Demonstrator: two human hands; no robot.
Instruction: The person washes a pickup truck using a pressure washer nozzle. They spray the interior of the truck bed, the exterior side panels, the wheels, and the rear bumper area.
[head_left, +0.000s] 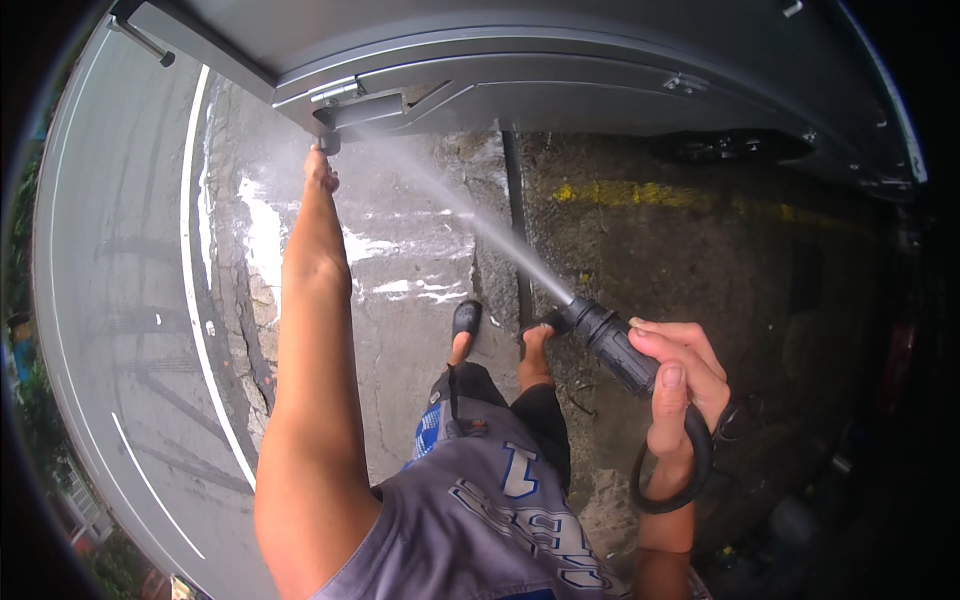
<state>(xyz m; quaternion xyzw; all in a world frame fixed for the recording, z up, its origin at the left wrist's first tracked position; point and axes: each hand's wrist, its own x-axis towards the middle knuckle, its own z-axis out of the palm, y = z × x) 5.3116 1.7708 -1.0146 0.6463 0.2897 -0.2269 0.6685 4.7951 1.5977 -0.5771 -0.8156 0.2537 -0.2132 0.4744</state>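
Observation:
My right hand (686, 379) grips a black hose nozzle (615, 345), and a white jet of water (517, 259) shoots from its tip up and to the left. A black hose (697, 480) loops from behind the nozzle around my right wrist. My left arm stretches out to the lower corner of a grey metal vehicle body (570, 97). There my left hand (322, 171) meets a small dark fitting (328, 141) below a metal hinge (336, 91). Its fingers look curled, but whether they grip the fitting or only touch it is unclear. Spray reaches the panel's underside near that hand.
Wet, cracked concrete (405, 330) lies under my feet in dark clogs (466, 318). A dark groove (517, 225) crosses the ground ahead. A faded yellow line (637, 193) runs near a tyre (727, 146). At left is a road (135, 300) with a white edge line (189, 247).

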